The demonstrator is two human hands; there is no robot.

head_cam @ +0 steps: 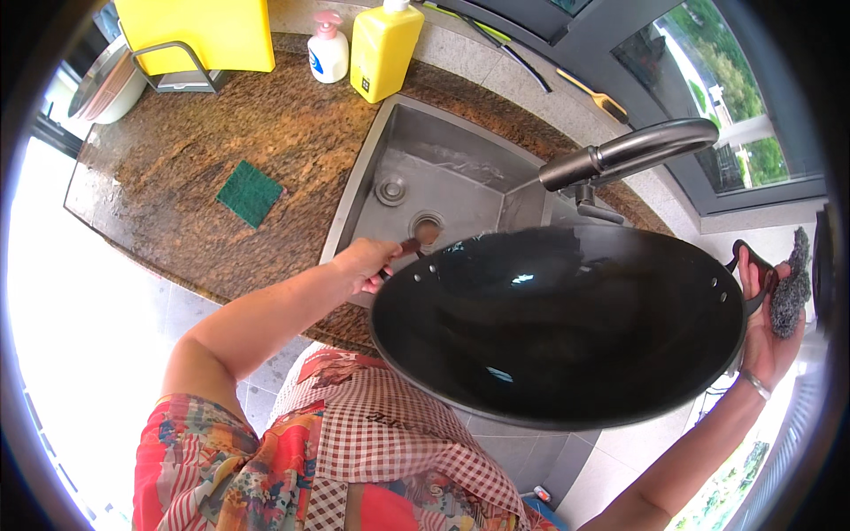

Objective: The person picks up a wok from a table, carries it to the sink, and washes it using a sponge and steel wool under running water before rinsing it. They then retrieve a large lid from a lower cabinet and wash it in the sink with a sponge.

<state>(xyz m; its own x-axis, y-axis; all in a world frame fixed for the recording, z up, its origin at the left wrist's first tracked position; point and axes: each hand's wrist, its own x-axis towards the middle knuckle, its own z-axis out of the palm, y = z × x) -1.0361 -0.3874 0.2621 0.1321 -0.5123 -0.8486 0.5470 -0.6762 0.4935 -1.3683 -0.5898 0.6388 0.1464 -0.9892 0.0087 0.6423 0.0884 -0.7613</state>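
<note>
A large black wok (564, 325) is held up between my two hands, tilted over the front right part of the stainless steel sink (458, 186). My left hand (365, 262) grips its left loop handle. At the far right, my right hand (764, 325) is around the opposite loop handle (757, 275). A grey steel wool scourer (790, 292) also rests in that right hand, against the palm and fingers. Small wet glints show on the wok's dark inner surface. The gooseneck faucet (631, 152) stands just behind the wok, and no stream of water shows from it.
A green scouring pad (250, 194) lies on the brown granite counter (166, 172). Behind are a pump bottle (328, 50), a yellow jug (385, 53), a yellow cutting board (199, 33) in a rack and stacked bowls (113, 86). A brush (594, 96) lies on the window ledge.
</note>
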